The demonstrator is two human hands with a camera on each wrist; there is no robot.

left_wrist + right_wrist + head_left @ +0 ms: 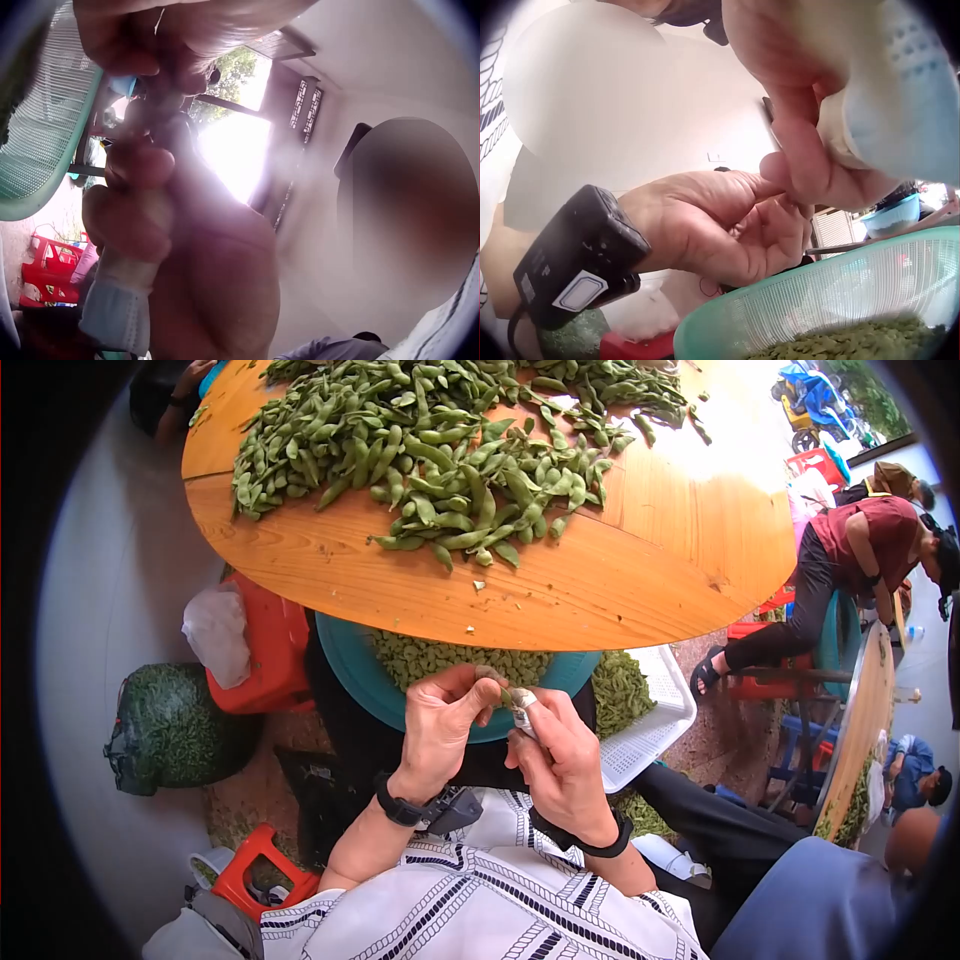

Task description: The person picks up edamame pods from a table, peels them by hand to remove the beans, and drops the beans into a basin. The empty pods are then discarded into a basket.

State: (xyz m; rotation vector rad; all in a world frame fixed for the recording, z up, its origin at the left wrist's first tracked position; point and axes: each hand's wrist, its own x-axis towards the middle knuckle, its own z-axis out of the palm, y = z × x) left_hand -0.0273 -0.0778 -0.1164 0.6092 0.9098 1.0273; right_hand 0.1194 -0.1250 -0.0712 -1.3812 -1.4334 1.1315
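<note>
In the head view both hands meet over a teal mesh basket [345,685] holding many green soybeans [450,660]. The left hand [440,725] has curled fingers, with thumb and forefinger pinching a small green soybean pod [507,698]. The right hand [562,755] pinches the same pod from the other side. White wrapping [523,710] covers one of its fingers. Fingers hide most of the pod. In the right wrist view the left hand [712,225] and right hand [810,150] touch at the fingertips above the basket's rim [780,289].
A round wooden table [680,550] ahead bears a heap of soybean pods [440,450]. A white crate [650,730] with green husks stands right of the basket. To the left are a red stool [265,650] and a full bag [175,725]. Another person [860,550] sits at right.
</note>
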